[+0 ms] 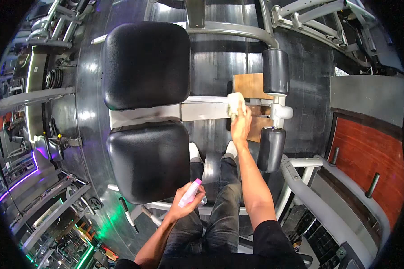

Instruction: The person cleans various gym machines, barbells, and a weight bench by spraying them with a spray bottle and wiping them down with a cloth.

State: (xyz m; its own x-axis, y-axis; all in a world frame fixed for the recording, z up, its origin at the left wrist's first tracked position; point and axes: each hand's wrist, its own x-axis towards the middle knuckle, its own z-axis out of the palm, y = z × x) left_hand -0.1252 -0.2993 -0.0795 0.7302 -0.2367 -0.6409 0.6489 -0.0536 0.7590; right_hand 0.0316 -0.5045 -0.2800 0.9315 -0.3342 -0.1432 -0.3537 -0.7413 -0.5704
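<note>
My right hand (241, 125) is closed on a pale cloth (234, 103), which lies against the end of the white metal beam (206, 111) of a gym bench. In my left hand (184, 201) is a bottle with a pink top (190, 193), held over my legs and close to the lower black pad (149, 161). The upper black pad (147, 65) lies across the beam from it. Right of the cloth are two black rollers (276, 71) on a white bracket, with wooden plates (249, 85) beside them.
A curved grey frame (318, 201) stands at the lower right, near a red-brown panel (363, 161) with black pegs. Gym machines and weight plates (54, 78) line the left side. My feet (231, 149) are on the dark floor below the beam.
</note>
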